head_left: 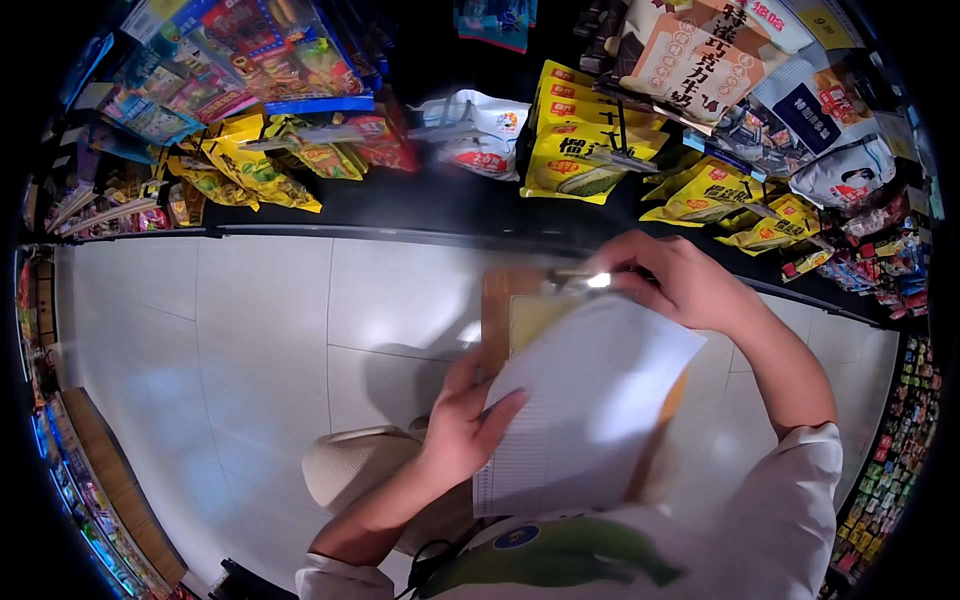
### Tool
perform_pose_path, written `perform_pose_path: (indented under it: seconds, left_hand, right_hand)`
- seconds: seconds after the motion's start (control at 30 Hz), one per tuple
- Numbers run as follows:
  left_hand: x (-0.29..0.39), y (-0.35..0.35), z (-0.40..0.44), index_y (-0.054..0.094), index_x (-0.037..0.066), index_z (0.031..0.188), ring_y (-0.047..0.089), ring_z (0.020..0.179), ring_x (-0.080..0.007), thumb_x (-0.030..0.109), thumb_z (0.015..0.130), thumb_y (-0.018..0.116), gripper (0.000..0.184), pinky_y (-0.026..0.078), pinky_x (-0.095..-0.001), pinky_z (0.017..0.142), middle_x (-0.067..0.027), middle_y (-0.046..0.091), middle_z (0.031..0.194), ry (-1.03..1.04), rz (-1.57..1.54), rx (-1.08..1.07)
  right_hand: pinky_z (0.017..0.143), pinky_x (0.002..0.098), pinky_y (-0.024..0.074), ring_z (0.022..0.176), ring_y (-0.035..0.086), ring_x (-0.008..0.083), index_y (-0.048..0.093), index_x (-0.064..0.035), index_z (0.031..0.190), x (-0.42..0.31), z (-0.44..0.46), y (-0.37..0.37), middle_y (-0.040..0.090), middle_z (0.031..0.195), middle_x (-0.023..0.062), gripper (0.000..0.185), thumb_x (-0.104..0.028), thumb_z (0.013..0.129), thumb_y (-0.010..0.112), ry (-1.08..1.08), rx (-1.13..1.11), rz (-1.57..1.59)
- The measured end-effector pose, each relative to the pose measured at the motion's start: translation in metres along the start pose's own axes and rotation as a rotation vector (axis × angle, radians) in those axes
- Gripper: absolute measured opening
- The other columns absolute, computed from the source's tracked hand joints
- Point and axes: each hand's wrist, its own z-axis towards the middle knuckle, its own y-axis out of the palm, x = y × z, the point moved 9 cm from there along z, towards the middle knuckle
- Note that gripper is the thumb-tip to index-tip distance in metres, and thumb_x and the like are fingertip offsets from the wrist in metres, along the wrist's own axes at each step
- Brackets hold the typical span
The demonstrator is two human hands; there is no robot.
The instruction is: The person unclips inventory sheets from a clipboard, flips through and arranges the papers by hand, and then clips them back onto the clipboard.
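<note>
A brown clipboard (pixel 496 292) lies in front of my body, tilted, with a metal clip (pixel 572 282) at its top end. On it is a white printed sheet with ruled lines (pixel 575 410), turned askew. A yellowish sheet (pixel 532 322) shows beneath its upper left edge. My left hand (pixel 458 428) grips the left side of the clipboard, thumb over the white sheet and fingers partly hidden. Bent around the clip and the sheet's top edge, my right hand (pixel 675 280) is closed; a bright glint and blur obscure its fingertips.
A dark display rack (pixel 440 210) runs across the far side, hung with yellow snack bags (pixel 575 150), a white bag (pixel 480 135) and colourful packets (pixel 285 50). More shelves of packets (pixel 890 470) stand at the right. Pale tiled floor (pixel 250 330) lies below.
</note>
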Motion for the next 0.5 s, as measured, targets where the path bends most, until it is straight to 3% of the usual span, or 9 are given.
perform_pose_path:
  seconds: [0.13,0.23,0.3,0.33,0.4,0.5]
  left_hand:
    - [0.007,0.005,0.001,0.067,-0.004,0.119,0.056,0.121,-0.033,0.005,0.091,0.071,0.03,0.046,-0.0373,0.1,-0.0225,0.057,0.132,0.018,0.088,-0.052]
    - [0.009,0.009,0.003,0.07,-0.001,0.118,0.05,0.129,-0.0346,0.004,0.087,0.073,0.031,0.044,-0.0386,0.101,-0.0227,0.05,0.14,-0.008,0.171,-0.092]
    - [0.028,0.0,0.006,0.074,0.006,0.117,0.038,0.14,-0.0365,0.003,0.083,0.074,0.035,0.042,-0.0426,0.104,-0.0226,0.035,0.154,0.128,0.296,0.048]
    - [0.028,-0.001,0.006,0.074,0.006,0.117,0.038,0.14,-0.0365,0.003,0.083,0.074,0.035,0.042,-0.0426,0.104,-0.0226,0.035,0.154,0.128,0.294,0.046]
    - [0.037,-0.009,-0.002,0.076,0.016,0.119,0.033,0.14,-0.0444,0.004,0.077,0.074,0.043,0.045,-0.0461,0.102,-0.0212,0.028,0.158,0.222,0.346,0.094]
    - [0.043,-0.016,-0.01,0.078,0.012,0.114,0.036,0.141,-0.042,0.004,0.079,0.074,0.036,0.044,-0.0448,0.103,-0.0219,0.032,0.157,0.235,0.298,0.096]
  right_hand:
    - [0.084,0.0357,0.0554,0.099,0.071,0.0271,0.061,-0.0019,0.111,0.012,0.002,0.001,0.071,0.109,0.0098,0.02,-0.002,0.091,0.065,0.124,-0.098,0.164]
    - [0.082,0.0365,0.0557,0.096,0.072,0.0293,0.058,-0.0034,0.113,0.012,0.006,0.001,0.072,0.106,0.0116,0.023,-0.006,0.092,0.066,0.089,-0.129,0.196]
    - [0.079,0.0371,0.0561,0.095,0.072,0.0322,0.056,-0.0056,0.115,0.005,0.009,-0.002,0.073,0.103,0.0143,0.024,-0.008,0.094,0.066,0.041,-0.138,0.176]
    - [0.077,0.0377,0.0555,0.093,0.072,0.0324,0.057,-0.0062,0.114,-0.001,0.01,-0.002,0.073,0.103,0.0126,0.022,-0.008,0.094,0.065,0.036,-0.184,0.126]
    - [0.076,0.0384,0.0549,0.091,0.072,0.0327,0.059,-0.0067,0.114,-0.003,0.011,0.001,0.073,0.103,0.0109,0.021,-0.007,0.094,0.064,0.035,-0.23,0.078]
    - [0.073,0.0397,0.0536,0.087,0.07,0.0335,0.063,-0.0073,0.113,-0.008,0.013,0.003,0.073,0.102,0.0086,0.019,-0.006,0.093,0.063,-0.099,-0.217,0.037]
